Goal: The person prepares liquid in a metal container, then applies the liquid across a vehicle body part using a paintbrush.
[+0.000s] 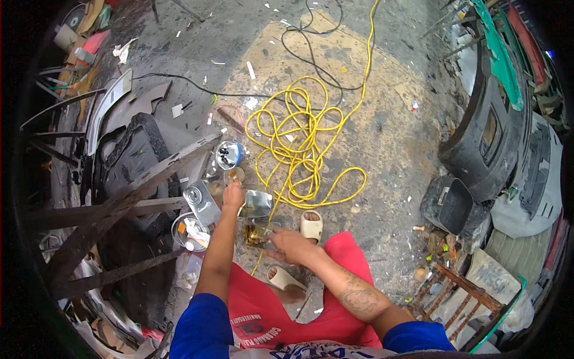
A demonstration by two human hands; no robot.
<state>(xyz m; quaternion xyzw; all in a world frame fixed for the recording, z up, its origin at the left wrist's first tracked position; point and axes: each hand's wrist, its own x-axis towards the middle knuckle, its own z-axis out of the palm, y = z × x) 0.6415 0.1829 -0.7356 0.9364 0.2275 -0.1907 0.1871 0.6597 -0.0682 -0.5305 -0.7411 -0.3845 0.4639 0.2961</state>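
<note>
My left hand (234, 195) is closed beside a shiny rectangular metal can (258, 204). A small round brownish thing (237, 173) shows at its fingertips; whether the fingers grip it is hard to make out. My right hand (288, 246) grips the side of a clear container (255, 235) with amber liquid inside, low over the floor. Left of my left hand stands another metal can (202, 202) with a round cap. A blue-sided tin (230, 154) with dark marks on its top sits just beyond it. A bucket (181, 232) holds white items and a bottle.
A tangled yellow cord (311, 128) lies on the floor ahead. A rusty metal stand (128, 200) crosses the left side. Car bumpers (484, 131) and a black bin (452, 206) line the right, with a rusty rack (463, 293) nearer me. Beige slippers (311, 226) are by my legs.
</note>
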